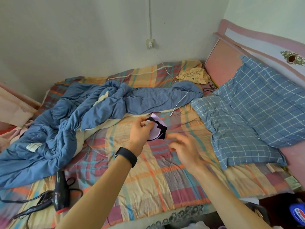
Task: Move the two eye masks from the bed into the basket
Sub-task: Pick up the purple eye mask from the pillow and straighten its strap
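Head view looks down across a bed (pixel 165 176) with a plaid sheet, both bare arms reaching out over its middle.

Left hand (pixel 140 131), black band (pixel 126 157) at the wrist, is closed on an eye mask (pixel 156 128): lilac padded face, black edging and black strap, held up just above the sheet, centre of the bed. Whether this is one mask or two bunched together, I cannot tell; no second mask shows apart from it on the sheet.

Right hand (pixel 183 147) is just right of and nearer than the mask, motion-blurred, fingers loosely spread and holding nothing. Fingertips are close to the mask's lower edge; contact cannot be made out.

Step in hand, as I judge it: pick-up and gathering of the masks, transfer not begun. No basket is in view; near edge of frame shows only dark, unclear objects.

Next move likely calls for tucking in the loose strap so it does not trail or snag, confirming both masks are in hand, then turning toward wherever the basket stands.

Writing:
- white care tag (pixel 33 147) on the blue duvet (pixel 66 129), far left: too small to read
- black hair dryer (pixel 60 194), near left: faint marking, not legible
- blue object (pixel 297 214) with a red-and-white logo, near right corner: unreadable
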`<action>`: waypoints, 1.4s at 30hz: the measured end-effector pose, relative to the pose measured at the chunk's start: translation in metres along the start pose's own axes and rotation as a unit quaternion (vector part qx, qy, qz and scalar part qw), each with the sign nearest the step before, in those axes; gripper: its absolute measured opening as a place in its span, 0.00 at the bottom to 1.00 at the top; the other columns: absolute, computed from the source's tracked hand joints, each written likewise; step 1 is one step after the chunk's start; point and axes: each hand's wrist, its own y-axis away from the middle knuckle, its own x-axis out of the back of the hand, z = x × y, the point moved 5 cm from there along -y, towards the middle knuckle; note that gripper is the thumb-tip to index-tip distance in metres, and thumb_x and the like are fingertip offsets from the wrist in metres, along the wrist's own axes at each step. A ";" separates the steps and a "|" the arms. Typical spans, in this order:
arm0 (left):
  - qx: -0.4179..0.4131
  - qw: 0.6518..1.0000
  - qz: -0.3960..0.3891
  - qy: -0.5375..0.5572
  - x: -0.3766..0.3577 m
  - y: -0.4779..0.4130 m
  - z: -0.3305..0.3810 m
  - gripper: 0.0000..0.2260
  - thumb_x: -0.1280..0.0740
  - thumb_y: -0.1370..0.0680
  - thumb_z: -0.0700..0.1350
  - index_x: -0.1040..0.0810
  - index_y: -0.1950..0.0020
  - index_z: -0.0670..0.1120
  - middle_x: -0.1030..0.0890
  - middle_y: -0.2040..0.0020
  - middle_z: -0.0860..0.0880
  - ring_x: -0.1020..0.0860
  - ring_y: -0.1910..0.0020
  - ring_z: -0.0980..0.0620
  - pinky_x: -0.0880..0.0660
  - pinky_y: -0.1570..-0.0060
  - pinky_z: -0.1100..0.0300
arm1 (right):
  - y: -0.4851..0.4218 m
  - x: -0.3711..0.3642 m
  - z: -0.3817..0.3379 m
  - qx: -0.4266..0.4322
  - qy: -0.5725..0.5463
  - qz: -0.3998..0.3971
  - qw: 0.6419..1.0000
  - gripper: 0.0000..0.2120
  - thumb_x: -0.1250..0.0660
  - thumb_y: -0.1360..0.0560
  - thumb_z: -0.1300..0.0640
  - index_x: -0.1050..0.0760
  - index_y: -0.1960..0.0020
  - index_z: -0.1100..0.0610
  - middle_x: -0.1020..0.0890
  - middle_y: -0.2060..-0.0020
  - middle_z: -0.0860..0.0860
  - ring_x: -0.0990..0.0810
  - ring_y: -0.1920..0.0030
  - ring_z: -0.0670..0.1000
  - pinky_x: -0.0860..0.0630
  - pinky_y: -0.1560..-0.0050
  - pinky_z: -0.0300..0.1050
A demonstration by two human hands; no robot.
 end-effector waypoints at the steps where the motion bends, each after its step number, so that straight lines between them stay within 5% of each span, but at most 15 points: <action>1: -0.003 1.000 0.021 -0.005 0.008 0.005 0.003 0.02 0.34 0.22 0.41 0.23 0.51 0.46 0.25 0.63 0.48 0.25 0.60 0.50 0.29 0.58 0.59 | 0.003 -0.007 -0.004 -0.016 -0.030 -0.018 0.999 0.17 0.37 0.28 0.71 0.15 0.54 0.52 0.14 0.61 0.44 0.19 0.63 0.46 0.25 0.60 0.42; 3: -0.014 0.999 0.047 -0.010 0.022 0.017 0.009 0.02 0.35 0.21 0.40 0.24 0.50 0.46 0.26 0.64 0.50 0.26 0.60 0.52 0.31 0.61 0.61 | 0.006 -0.022 -0.010 -0.078 -0.108 -0.072 0.988 0.11 0.38 0.22 0.61 0.17 0.50 0.54 0.14 0.58 0.49 0.17 0.62 0.49 0.25 0.61 0.45; 5: -0.037 0.997 0.067 -0.019 0.034 0.035 0.018 0.05 0.37 0.20 0.40 0.26 0.45 0.43 0.25 0.60 0.50 0.27 0.60 0.52 0.32 0.61 0.62 | 0.004 -0.036 -0.014 -0.123 -0.105 -0.112 0.980 0.15 0.38 0.21 0.45 0.18 0.47 0.53 0.14 0.56 0.51 0.16 0.59 0.52 0.21 0.61 0.49; 7: -0.054 0.994 0.088 -0.024 0.045 0.053 0.025 0.07 0.37 0.21 0.39 0.29 0.43 0.42 0.25 0.57 0.48 0.27 0.59 0.52 0.32 0.60 0.60 | 0.004 -0.047 -0.018 -0.122 -0.058 -0.128 0.983 0.18 0.36 0.23 0.40 0.17 0.50 0.53 0.15 0.56 0.52 0.15 0.58 0.52 0.19 0.59 0.50; 11: -0.016 0.991 0.130 0.041 0.065 0.089 0.023 0.08 0.37 0.24 0.34 0.30 0.48 0.43 0.24 0.58 0.46 0.26 0.60 0.49 0.32 0.61 0.56 | 0.012 -0.060 -0.017 -0.096 -0.050 -0.142 0.984 0.11 0.32 0.23 0.54 0.20 0.53 0.63 0.17 0.59 0.58 0.17 0.62 0.53 0.20 0.58 0.50; 14: 0.061 0.977 0.142 0.146 0.078 0.117 0.007 0.07 0.35 0.25 0.33 0.28 0.52 0.44 0.22 0.68 0.47 0.26 0.69 0.49 0.32 0.67 0.56 | 0.025 -0.062 -0.008 -0.062 -0.046 -0.138 0.987 0.07 0.34 0.25 0.59 0.18 0.58 0.56 0.17 0.61 0.56 0.18 0.61 0.54 0.18 0.57 0.56; 19: 0.104 0.976 0.133 0.141 0.093 0.174 -0.028 0.06 0.32 0.23 0.42 0.23 0.47 0.45 0.22 0.62 0.47 0.23 0.67 0.50 0.29 0.68 0.59 | 0.065 -0.081 0.011 -0.069 -0.066 -0.203 0.975 0.12 0.41 0.23 0.67 0.21 0.49 0.56 0.16 0.56 0.55 0.15 0.55 0.52 0.17 0.58 0.48; 25: 0.062 0.971 0.230 0.026 0.142 0.250 -0.059 0.09 0.30 0.22 0.46 0.16 0.51 0.41 0.18 0.60 0.45 0.21 0.63 0.49 0.22 0.57 0.55 | 0.122 -0.113 0.026 -0.088 -0.009 -0.298 0.951 0.11 0.38 0.22 0.64 0.19 0.52 0.52 0.17 0.57 0.52 0.20 0.55 0.52 0.26 0.53 0.49; 29: 0.037 0.950 0.311 -0.016 0.184 0.311 -0.069 0.07 0.31 0.22 0.46 0.16 0.49 0.45 0.14 0.59 0.48 0.18 0.63 0.54 0.21 0.58 0.58 | 0.169 -0.158 0.013 -0.064 0.022 -0.421 0.905 0.06 0.32 0.23 0.54 0.17 0.50 0.48 0.13 0.53 0.50 0.16 0.50 0.50 0.21 0.52 0.45; 33: 0.027 0.927 0.374 -0.026 0.236 0.381 -0.072 0.08 0.31 0.22 0.47 0.17 0.45 0.47 0.14 0.55 0.51 0.18 0.60 0.59 0.22 0.58 0.64 | 0.209 -0.221 -0.006 0.024 0.069 -0.444 0.893 0.06 0.27 0.27 0.50 0.15 0.51 0.49 0.12 0.57 0.47 0.15 0.54 0.49 0.17 0.50 0.50; 37: 0.011 0.892 0.450 -0.039 0.304 0.466 -0.081 0.07 0.31 0.22 0.45 0.17 0.47 0.45 0.15 0.58 0.52 0.20 0.64 0.63 0.27 0.64 0.72 | 0.276 -0.302 -0.035 0.111 0.104 -0.516 0.843 0.04 0.26 0.27 0.54 0.15 0.53 0.47 0.13 0.62 0.43 0.15 0.60 0.42 0.21 0.58 0.39; 42: 0.007 0.846 0.529 -0.070 0.403 0.578 -0.100 0.06 0.28 0.24 0.48 0.16 0.50 0.48 0.13 0.55 0.53 0.16 0.55 0.57 0.22 0.53 0.65 | 0.375 -0.418 -0.056 0.193 0.109 -0.567 0.794 0.07 0.27 0.27 0.56 0.14 0.52 0.45 0.13 0.61 0.40 0.15 0.61 0.43 0.20 0.58 0.38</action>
